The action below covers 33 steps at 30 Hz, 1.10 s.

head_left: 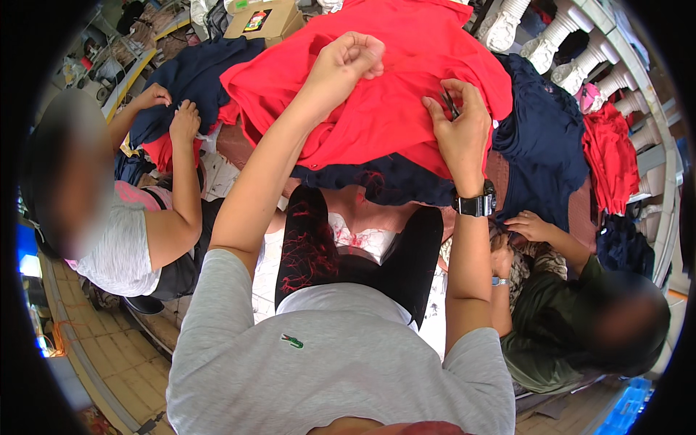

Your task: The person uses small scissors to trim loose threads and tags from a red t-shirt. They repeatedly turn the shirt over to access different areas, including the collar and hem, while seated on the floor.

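Observation:
A bright red garment (pixel 406 87) lies spread before me over dark navy cloth (pixel 395 185). Raised above its far middle part, my left hand (pixel 351 58) is closed, fingertips pinched together; anything between them is too small to make out. My right hand (pixel 464 127) is over the garment's right side, wearing a black wristwatch (pixel 475 205). Between its thumb and fingers it holds a small dark pair of thread snips (pixel 451 106), partly covered by the fingers. Loose red threads (pixel 312 243) cling to my dark trousers.
Co-workers sit close on both sides; the left one's hands (pixel 177 112) are at navy cloth (pixel 196 80), the right one's hand (pixel 529 226) near a navy pile (pixel 540 130). A cardboard box (pixel 268 22) stands at the back. White balusters (pixel 573 43) line the right side, with red cloth (pixel 609 156) there.

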### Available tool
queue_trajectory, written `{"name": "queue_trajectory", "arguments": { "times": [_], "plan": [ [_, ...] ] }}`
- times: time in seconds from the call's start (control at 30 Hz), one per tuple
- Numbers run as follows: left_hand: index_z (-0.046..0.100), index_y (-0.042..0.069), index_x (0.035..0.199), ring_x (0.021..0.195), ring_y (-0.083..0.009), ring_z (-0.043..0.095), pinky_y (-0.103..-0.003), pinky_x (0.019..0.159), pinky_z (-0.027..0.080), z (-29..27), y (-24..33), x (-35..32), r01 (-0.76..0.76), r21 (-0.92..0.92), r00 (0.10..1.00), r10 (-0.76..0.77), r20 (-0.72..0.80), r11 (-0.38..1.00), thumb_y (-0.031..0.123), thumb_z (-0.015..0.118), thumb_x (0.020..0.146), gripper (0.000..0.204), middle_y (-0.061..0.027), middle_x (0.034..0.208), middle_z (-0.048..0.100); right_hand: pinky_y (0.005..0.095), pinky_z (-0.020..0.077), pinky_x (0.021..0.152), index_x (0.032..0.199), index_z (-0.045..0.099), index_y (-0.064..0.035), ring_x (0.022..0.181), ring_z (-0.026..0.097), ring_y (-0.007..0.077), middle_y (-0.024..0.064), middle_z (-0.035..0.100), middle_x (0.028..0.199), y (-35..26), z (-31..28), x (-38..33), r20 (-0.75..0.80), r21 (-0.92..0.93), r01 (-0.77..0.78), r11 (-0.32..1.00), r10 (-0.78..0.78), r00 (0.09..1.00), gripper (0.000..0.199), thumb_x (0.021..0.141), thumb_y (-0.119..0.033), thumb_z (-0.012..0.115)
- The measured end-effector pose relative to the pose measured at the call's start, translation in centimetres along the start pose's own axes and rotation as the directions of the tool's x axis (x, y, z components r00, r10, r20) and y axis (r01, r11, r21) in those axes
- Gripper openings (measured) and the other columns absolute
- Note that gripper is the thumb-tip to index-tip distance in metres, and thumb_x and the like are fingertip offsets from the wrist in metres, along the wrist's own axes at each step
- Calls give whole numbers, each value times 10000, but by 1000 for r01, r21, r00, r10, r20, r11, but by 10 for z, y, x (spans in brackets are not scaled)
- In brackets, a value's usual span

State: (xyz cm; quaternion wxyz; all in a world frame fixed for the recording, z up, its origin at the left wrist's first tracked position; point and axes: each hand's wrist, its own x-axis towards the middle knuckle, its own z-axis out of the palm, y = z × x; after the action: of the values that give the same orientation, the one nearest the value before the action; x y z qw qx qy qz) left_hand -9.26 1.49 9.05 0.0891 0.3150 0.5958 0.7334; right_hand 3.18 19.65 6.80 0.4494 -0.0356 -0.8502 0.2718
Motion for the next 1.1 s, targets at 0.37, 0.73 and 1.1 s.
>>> {"name": "queue_trajectory", "arguments": {
  "times": [0.37,0.73,1.1],
  "plan": [
    [647,-1,1031,833,-88,617,-257,743,521,-10,-6,-6,16,423,1000,-23,10,906,150,612,1032,156,-44,943,683,257,309,479,974,618,-29,497,371,77,-21,474,627,-80,4,1,588,615,-675,407,333,737,492,1106,-447,393],
    [614,-17,1036,872,-111,627,-268,840,520,-5,8,-46,-28,305,993,-9,120,952,119,538,1061,158,-60,945,672,245,203,438,881,557,-53,457,268,57,-43,361,621,-66,31,-23,745,560,-803,205,298,596,513,1098,-481,377],
    [601,-21,1019,947,-142,610,-286,898,489,-7,5,-49,-88,334,991,49,126,938,84,555,1037,116,-59,977,644,244,180,424,762,464,-104,446,258,55,-53,322,596,-64,39,-18,674,629,-742,232,313,669,485,1092,-456,412]
  ]
}}
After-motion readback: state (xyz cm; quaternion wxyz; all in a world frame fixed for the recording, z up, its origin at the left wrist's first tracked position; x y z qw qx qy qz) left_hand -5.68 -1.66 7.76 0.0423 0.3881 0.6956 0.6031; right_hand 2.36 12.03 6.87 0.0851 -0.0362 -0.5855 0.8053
